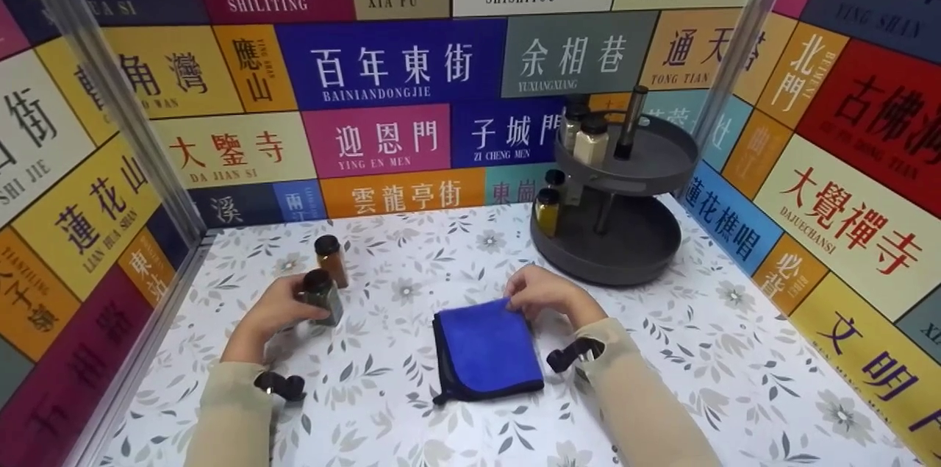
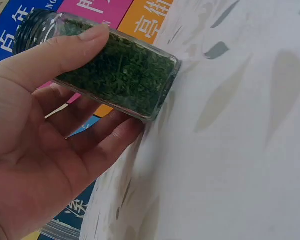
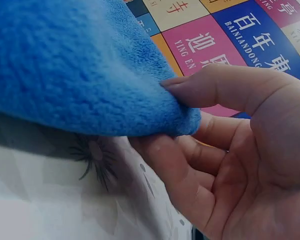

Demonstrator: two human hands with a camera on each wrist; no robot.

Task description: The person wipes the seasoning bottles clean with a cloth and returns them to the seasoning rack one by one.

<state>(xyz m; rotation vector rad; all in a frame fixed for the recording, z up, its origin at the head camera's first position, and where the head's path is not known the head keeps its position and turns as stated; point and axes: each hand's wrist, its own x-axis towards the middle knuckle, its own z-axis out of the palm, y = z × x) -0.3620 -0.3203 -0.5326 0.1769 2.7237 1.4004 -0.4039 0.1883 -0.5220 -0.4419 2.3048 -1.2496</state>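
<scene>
On the left side of the table my left hand (image 1: 278,309) grips a glass spice jar (image 1: 323,299) with a black lid. Green dried flakes fill this jar (image 2: 125,70) in the left wrist view, with the thumb across its near side and fingers behind. Just behind it stands a second jar (image 1: 332,261) of orange-brown spice. A folded blue cloth (image 1: 489,349) with black edging lies at the table's middle. My right hand (image 1: 548,290) pinches its far right corner; in the right wrist view, thumb and fingers hold the fluffy cloth edge (image 3: 115,95).
A dark two-tier round rack (image 1: 625,261) stands at the back right, with several black-lidded jars on its tiers, among them a jar of yellow spice (image 1: 548,213). Panels with printed signs wall the flower-patterned table (image 1: 397,423) at the back and both sides.
</scene>
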